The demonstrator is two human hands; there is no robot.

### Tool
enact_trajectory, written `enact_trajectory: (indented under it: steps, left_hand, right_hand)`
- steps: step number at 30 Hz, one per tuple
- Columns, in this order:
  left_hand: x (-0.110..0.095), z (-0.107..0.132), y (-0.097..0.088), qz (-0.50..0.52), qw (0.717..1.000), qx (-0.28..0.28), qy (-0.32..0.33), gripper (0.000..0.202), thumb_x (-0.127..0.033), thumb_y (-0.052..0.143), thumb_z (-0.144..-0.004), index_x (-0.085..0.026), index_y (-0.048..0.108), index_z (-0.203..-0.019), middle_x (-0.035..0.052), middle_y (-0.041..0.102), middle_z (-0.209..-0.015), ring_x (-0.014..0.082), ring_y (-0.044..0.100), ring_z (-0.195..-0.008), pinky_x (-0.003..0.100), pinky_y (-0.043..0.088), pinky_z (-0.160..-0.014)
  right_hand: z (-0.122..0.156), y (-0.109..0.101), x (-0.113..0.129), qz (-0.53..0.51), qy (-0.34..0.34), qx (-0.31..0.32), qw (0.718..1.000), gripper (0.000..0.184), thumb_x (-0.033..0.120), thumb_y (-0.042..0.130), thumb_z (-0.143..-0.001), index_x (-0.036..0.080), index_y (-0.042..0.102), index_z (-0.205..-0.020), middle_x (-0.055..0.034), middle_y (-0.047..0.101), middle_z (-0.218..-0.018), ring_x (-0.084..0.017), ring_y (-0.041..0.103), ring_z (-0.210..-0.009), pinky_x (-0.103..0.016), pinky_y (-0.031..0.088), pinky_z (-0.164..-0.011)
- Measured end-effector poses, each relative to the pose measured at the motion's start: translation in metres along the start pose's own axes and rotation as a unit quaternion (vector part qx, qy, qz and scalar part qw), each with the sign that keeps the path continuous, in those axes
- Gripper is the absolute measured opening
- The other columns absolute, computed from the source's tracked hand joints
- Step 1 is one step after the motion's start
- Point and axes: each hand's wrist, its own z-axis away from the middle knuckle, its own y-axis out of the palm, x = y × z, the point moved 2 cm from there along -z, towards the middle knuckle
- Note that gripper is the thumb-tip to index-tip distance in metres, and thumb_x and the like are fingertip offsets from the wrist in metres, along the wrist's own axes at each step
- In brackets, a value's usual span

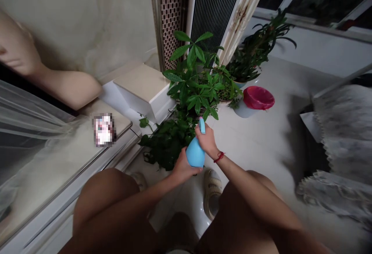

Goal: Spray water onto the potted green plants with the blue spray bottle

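Between my knees I hold a blue spray bottle [195, 154] with both hands, its nozzle end tilted away from me. My left hand [183, 166] cups the round body from the left and below. Wrapped round the neck and the light-blue trigger is my right hand [207, 139], with a red cord on its wrist. Just past the bottle spreads a dark, low leafy plant [167, 141]. Behind it rises a taller green plant [194, 79] with long, fanned leaves. The bottle's top lies in front of this foliage; I cannot make out any spray.
A light bin with a red liner [258, 97] stands right of the plants, near another potted plant [258, 48]. At left are a white box-like ledge [142, 81] and a low cabinet [72, 161]. A lace-edged cloth [345, 130] hangs at right over the tiled floor [247, 141].
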Motion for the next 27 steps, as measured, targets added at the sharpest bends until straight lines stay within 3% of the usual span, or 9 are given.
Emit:
enact_trajectory:
  steps: [7, 11, 23, 27]
  left_hand:
    - [-0.008, 0.007, 0.004, -0.008, 1.0, 0.02, -0.012, 0.102, -0.028, 0.104, -0.059, -0.022, 0.057, -0.149, 0.0206, 0.075, -0.15, 0.0464, 0.073, -0.136, 0.054, 0.061, -0.11]
    - [-0.007, 0.008, 0.005, -0.013, 0.999, 0.027, -0.033, 0.098, -0.027, 0.104, -0.058, -0.025, 0.061, -0.146, 0.018, 0.077, -0.144, 0.0465, 0.074, -0.131, 0.054, 0.062, -0.107]
    - [0.002, 0.005, 0.007, -0.006, 1.0, 0.025, -0.002, 0.099, -0.029, 0.108, -0.056, -0.03, 0.063, -0.144, 0.0142, 0.078, -0.143, 0.0461, 0.072, -0.129, 0.054, 0.061, -0.106]
    - [0.002, 0.005, 0.008, -0.028, 0.999, 0.026, -0.01, 0.1, -0.028, 0.105, -0.057, -0.023, 0.061, -0.147, 0.0185, 0.076, -0.144, 0.0452, 0.073, -0.131, 0.051, 0.061, -0.104]
  right_hand:
    - [-0.006, 0.0, -0.009, 0.004, 0.002, 0.012, 1.0, 0.023, 0.042, 0.06, -0.095, 0.031, 0.051, -0.077, 0.0001, 0.062, -0.064, -0.024, 0.061, -0.068, -0.035, 0.046, -0.069]
    - [-0.006, -0.001, -0.011, 0.032, 0.02, 0.021, 0.999, 0.023, 0.037, 0.06, -0.094, 0.03, 0.051, -0.073, -0.0008, 0.061, -0.063, -0.024, 0.059, -0.066, -0.035, 0.044, -0.07]
    - [0.0, -0.004, -0.008, 0.037, 0.002, 0.003, 0.999, 0.025, 0.037, 0.057, -0.092, 0.03, 0.048, -0.07, -0.0003, 0.06, -0.062, -0.022, 0.057, -0.066, -0.036, 0.04, -0.072]
    - [0.002, -0.004, -0.013, 0.002, 0.029, -0.005, 1.0, 0.024, 0.041, 0.058, -0.091, 0.03, 0.051, -0.071, 0.0, 0.061, -0.064, -0.022, 0.058, -0.068, -0.035, 0.042, -0.071]
